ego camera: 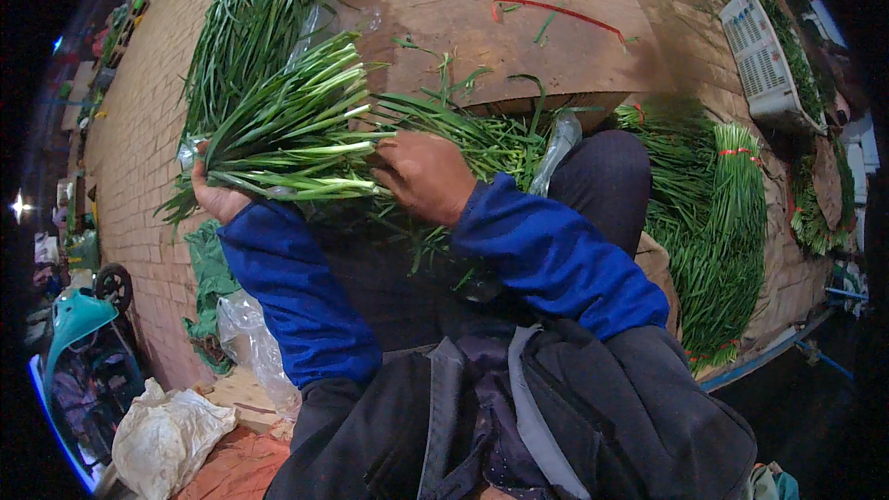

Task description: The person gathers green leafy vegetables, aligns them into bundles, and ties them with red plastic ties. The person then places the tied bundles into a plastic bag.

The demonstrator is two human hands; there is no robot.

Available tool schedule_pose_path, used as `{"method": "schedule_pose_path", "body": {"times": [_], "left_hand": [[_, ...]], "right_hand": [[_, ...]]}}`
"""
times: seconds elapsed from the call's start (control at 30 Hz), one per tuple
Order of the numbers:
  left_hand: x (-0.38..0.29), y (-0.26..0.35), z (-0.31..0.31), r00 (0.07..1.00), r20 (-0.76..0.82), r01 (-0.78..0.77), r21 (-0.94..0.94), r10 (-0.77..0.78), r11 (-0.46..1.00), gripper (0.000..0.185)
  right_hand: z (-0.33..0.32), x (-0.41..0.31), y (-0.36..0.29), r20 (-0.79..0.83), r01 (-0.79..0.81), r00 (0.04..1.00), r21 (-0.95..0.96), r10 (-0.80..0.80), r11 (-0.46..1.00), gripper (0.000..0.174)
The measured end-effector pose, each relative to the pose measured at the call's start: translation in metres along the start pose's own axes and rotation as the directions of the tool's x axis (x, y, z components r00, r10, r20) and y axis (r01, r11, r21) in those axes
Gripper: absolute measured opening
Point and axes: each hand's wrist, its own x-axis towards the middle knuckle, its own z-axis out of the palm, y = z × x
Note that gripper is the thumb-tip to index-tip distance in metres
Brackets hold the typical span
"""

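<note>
My left hand (221,194) grips a loose bunch of garlic chives (298,125) around its leafy part, with the pale stem ends fanned out to the right. At those ends is my right hand (425,177), its fingers bent and pinched together at the tip of a stem. Whether it holds that stem firmly is hard to see. Behind the bunch lies a large heap of chives (243,42) on clear plastic. Loose green leaves (486,135) are piled just beyond my right hand, in front of a low wooden board (555,48).
A red tie strip (562,10) and leaf scraps lie on the board. On my right are tied chive bundles (736,222) and a white plastic crate (760,55) of greens. Green netting (208,285), a clear plastic bag (253,340) and a teal-fronted wheeled vehicle (83,312) are at left.
</note>
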Motion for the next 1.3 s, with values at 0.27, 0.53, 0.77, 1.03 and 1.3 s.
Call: {"method": "schedule_pose_path", "body": {"times": [0.27,0.53,0.77,1.03,1.3], "left_hand": [[0.002,-0.014,0.019,0.959,-0.273,-0.056,0.064,0.071,0.996,0.038],[-0.004,-0.020,0.029,0.933,-0.347,-0.032,0.185,0.096,0.982,0.041],[-0.007,-0.013,0.034,0.904,-0.416,-0.033,0.158,0.097,0.987,0.040],[-0.013,-0.024,0.045,0.887,-0.445,0.002,0.278,0.127,0.961,0.041],[-0.012,-0.029,0.047,0.891,-0.431,-0.037,0.242,0.142,0.970,0.039]], "right_hand": [[-0.003,0.005,0.003,-0.069,-0.059,0.996,0.022,0.061,0.998,0.023],[0.002,-0.002,0.019,-0.004,-0.161,0.987,-0.030,0.161,0.987,0.025],[-0.038,-0.032,0.069,0.139,-0.511,0.778,-0.428,0.613,0.745,0.019],[-0.015,-0.016,0.039,0.264,-0.348,0.930,0.411,0.255,0.843,0.037],[0.012,0.004,0.028,0.352,-0.498,0.860,0.421,0.369,0.758,0.035]]}}
